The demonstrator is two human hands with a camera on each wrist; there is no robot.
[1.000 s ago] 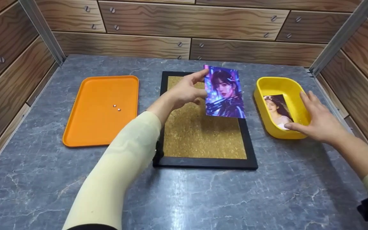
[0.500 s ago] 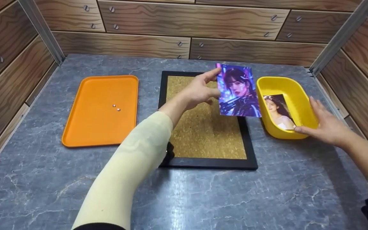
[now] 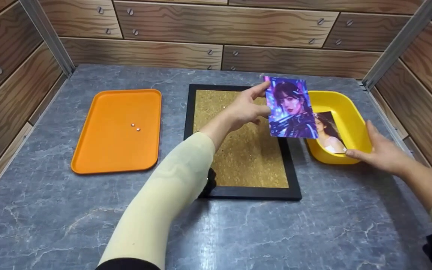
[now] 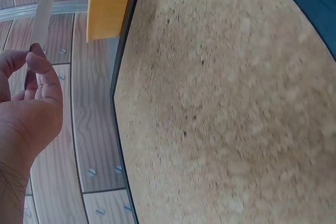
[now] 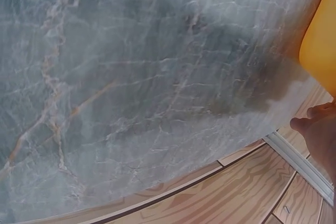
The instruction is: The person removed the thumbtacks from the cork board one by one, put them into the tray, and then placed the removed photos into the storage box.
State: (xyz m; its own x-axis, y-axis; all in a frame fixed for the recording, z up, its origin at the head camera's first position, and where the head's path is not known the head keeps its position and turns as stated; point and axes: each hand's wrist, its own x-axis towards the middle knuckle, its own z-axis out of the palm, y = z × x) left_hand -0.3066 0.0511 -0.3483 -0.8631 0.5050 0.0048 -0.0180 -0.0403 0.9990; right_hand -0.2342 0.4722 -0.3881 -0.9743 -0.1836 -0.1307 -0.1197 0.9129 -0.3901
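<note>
My left hand (image 3: 244, 108) pinches the left edge of a purple and blue picture card (image 3: 293, 108) between thumb and fingers. Seen almost edge-on, the card (image 4: 44, 14) shows its pale side in the left wrist view. It hangs above the right border of a black-framed cork board (image 3: 253, 165) and overlaps the left side of a yellow plastic box (image 3: 358, 127). My right hand (image 3: 383, 150) holds the box's right side, its thumb over the near rim and its fingers along the outer wall. A second picture card (image 3: 330, 137), a portrait in white, leans inside the box, partly hidden.
An orange tray (image 3: 107, 150) lies to the left with two small shiny metal pieces (image 3: 135, 127) on it. Wood-patterned panels (image 3: 171, 56) wall in the grey marbled table (image 3: 69, 225) at the back and sides.
My left hand has carried the picture card rightward, from over the cork board to beside the yellow box. My right hand has moved slightly right and settled on the box's side.
</note>
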